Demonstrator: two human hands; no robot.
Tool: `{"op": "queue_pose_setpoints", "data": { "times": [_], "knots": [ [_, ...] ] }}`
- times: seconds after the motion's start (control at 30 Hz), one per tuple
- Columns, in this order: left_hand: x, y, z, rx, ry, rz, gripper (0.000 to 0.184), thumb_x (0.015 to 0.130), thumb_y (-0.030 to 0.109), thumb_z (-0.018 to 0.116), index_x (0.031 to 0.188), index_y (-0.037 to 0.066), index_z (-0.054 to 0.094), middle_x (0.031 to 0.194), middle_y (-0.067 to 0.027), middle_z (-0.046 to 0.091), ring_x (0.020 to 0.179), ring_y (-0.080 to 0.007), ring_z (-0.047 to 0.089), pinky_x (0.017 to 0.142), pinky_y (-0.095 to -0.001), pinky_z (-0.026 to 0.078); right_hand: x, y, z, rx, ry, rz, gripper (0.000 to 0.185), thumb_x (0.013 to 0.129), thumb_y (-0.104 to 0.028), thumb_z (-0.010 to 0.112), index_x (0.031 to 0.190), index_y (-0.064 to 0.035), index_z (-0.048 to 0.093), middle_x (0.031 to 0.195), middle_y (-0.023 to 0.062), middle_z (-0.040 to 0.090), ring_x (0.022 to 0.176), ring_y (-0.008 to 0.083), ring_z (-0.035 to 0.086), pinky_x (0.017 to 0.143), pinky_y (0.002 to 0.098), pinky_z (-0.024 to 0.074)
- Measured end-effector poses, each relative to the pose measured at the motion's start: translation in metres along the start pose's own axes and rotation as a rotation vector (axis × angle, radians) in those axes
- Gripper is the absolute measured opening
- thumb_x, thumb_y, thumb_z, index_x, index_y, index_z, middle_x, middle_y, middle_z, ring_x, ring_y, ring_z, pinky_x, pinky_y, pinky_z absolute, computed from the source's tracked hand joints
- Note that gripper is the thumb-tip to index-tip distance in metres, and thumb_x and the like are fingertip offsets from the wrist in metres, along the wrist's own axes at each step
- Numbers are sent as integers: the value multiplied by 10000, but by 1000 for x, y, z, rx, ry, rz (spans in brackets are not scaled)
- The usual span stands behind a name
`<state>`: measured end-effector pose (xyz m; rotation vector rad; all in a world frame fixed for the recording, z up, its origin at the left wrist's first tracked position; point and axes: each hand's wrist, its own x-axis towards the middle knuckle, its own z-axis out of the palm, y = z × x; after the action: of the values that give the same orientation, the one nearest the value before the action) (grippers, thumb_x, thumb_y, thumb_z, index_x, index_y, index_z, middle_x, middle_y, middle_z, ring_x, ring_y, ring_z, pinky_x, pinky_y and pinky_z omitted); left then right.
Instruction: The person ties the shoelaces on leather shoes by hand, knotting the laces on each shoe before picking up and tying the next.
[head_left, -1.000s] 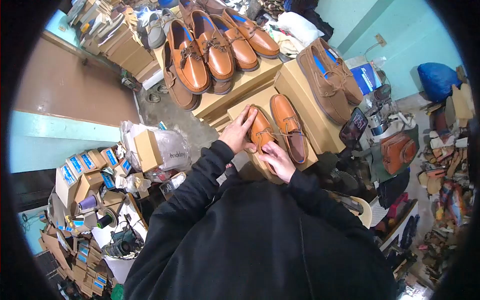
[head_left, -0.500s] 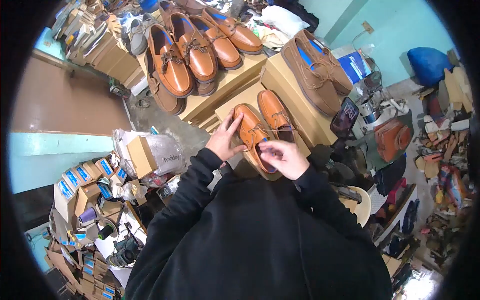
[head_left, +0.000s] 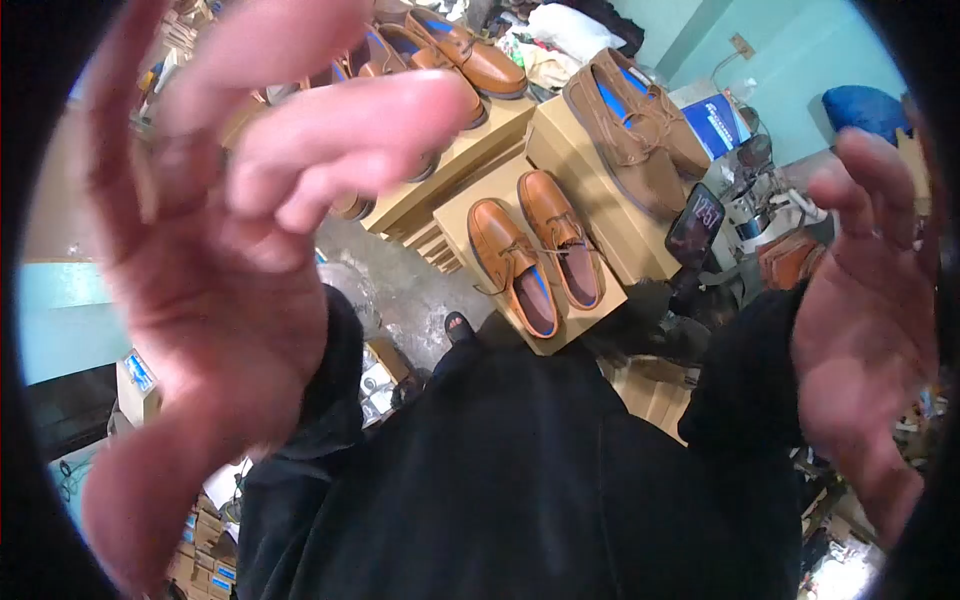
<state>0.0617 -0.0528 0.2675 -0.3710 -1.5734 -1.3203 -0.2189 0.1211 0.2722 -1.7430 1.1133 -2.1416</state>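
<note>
My left hand [head_left: 220, 270] is raised close to the camera with its fingers apart and nothing in it. On the other side, my right hand [head_left: 865, 320] is also held up near the lens, open and empty, fingers slightly curled. Below and between them, two tan leather boat shoes lie side by side on a cardboard box [head_left: 455, 225]. The left shoe [head_left: 495, 240] has a lace end hanging over its outer side. Beside it, the right shoe [head_left: 545, 210] has its laces lying across the opening. Neither hand touches the shoes.
Brown boat shoes [head_left: 640, 140] stand on a box at the right, near a phone [head_left: 695, 225] showing a clock. More tan shoes [head_left: 470, 55] sit on boxes at the back, partly hidden by my left hand. A blue bag [head_left: 865, 110] lies against the far right wall.
Both hands have left the left shoe and come up toward the camera, spreading apart to either side. The shoe pair stays on the box.
</note>
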Motion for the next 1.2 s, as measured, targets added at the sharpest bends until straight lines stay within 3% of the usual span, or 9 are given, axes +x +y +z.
{"op": "queue_pose_setpoints", "data": {
  "times": [0.67,0.77,0.8,0.87,0.9,1.0,1.1,1.13,1.2],
  "knots": [
    [63,27,33,-78,-185,79,550,971,279,854,1361,-34,626,1236,-186,719,1122,-268,739,1044,-399,581,32,-59,-27,-208,-46,-260,357,928,-119,809,1254,-6,717,1154,150,765,994,254,746,905,363,580],
    [40,14,28,37,-114,-110,573,951,277,882,1356,-32,621,1218,-186,720,1102,-265,745,1031,-396,589,12,-46,-19,-292,-46,-157,341,916,-102,816,1231,-9,726,1135,148,769,981,257,749,894,363,583],
    [19,-1,23,121,-71,-305,581,944,276,891,1355,-31,619,1212,-185,720,1095,-264,747,1027,-396,592,-2,-37,-14,-339,-63,-77,336,911,-97,819,1223,-10,729,1128,148,770,977,258,750,891,363,584],
    [-45,-41,12,278,6,-704,209,1011,80,790,1180,-20,718,1118,-84,744,1048,-159,704,973,-333,562,-40,-8,2,-454,-138,156,326,903,-85,824,1208,-12,735,1116,147,773,968,260,752,884,364,586],
    [-91,-69,9,402,75,-841,162,1018,96,797,1131,-7,741,1051,-46,756,990,-131,697,917,-317,568,-62,8,12,-514,-189,325,262,905,-14,826,1156,-2,753,1085,121,768,949,232,758,860,358,591],
    [-224,-128,6,562,152,-1003,179,1019,168,824,1066,9,757,938,-51,771,859,-113,712,817,-312,582,-156,74,18,-611,-258,578,111,946,-77,827,1036,-23,789,986,128,758,871,291,760,774,367,598],
    [-276,-142,30,750,52,-968,271,979,227,860,1038,11,708,929,-104,714,843,-245,714,810,-371,586,-195,100,25,-718,-435,721,228,968,-167,796,1146,-28,766,1070,133,752,945,328,765,840,419,611],
    [-279,-147,37,774,54,-926,329,963,251,875,1061,11,674,941,-126,692,863,-283,705,816,-392,581,-201,110,25,-745,-515,624,382,973,-205,778,1309,-35,714,1198,161,729,1045,370,751,897,455,610],
    [-287,-156,43,777,54,-952,516,911,340,922,1119,15,579,989,-171,664,932,-363,691,851,-441,568,-209,122,37,-781,-570,560,484,973,-225,775,1405,-40,661,1260,182,707,1090,392,736,923,475,605]
  ]
}}
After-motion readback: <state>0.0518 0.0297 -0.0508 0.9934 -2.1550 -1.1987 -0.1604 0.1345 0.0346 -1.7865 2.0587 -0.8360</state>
